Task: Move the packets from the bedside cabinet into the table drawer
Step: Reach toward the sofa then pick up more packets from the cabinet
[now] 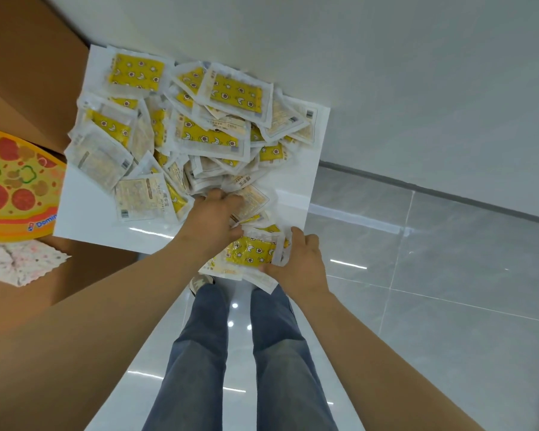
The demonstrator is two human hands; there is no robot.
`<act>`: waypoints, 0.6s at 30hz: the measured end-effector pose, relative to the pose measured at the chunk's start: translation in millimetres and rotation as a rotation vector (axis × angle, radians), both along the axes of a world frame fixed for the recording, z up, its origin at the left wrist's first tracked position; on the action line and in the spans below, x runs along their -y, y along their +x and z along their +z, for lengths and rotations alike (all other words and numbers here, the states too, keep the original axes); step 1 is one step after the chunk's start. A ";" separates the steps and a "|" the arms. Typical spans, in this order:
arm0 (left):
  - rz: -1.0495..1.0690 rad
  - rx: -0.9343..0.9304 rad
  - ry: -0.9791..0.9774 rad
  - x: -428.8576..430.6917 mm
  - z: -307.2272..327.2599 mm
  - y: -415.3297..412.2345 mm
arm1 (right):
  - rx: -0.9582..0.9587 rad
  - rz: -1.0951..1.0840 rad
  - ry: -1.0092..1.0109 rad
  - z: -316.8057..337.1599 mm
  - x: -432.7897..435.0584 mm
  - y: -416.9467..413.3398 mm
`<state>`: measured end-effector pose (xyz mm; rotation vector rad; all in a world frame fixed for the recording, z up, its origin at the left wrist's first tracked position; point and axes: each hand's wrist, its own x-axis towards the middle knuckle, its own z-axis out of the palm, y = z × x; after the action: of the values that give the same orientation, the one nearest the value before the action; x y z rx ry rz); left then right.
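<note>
Heap of packets (181, 132) on the white bedside cabinet (84, 213) — way too many to count, dozens easy. Your left hand (210, 217) is raking into it, grip closed or not I can't tell. Your right hand (296, 262) pinches a slippery bundle (252, 251) off the front edge — could fan out and drop.

1. Packets (234, 94): clear, glossy plastic film with crinkled sealed edges; yellow printed fronts, pale backs.
2. Cabinet top (87, 209): smooth, white, glossy surface that reflects light.
3. Floor tiles (448, 275): grey, polished, glossy, with bright light reflections.
4. Wall (386, 73), far side: matt, pale grey, smooth.
5. Pizza-slice item (19, 185), left: smooth printed surface.
6. Trousers (231, 353): blue denim cloth, matt.
7. Cloth (19, 262), left: soft, white, speckled fabric with zigzag edge.
</note>
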<state>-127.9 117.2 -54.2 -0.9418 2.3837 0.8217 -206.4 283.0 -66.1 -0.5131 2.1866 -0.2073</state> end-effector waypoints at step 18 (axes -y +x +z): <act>0.037 -0.146 -0.069 4.0 0.8 36.3 | 0.006 -0.300 -0.102 -10.2 15.5 1.5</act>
<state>-91.6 113.1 -53.4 -0.9864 2.5412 0.8540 -205.0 267.5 -76.3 -0.2370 2.2485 -0.4829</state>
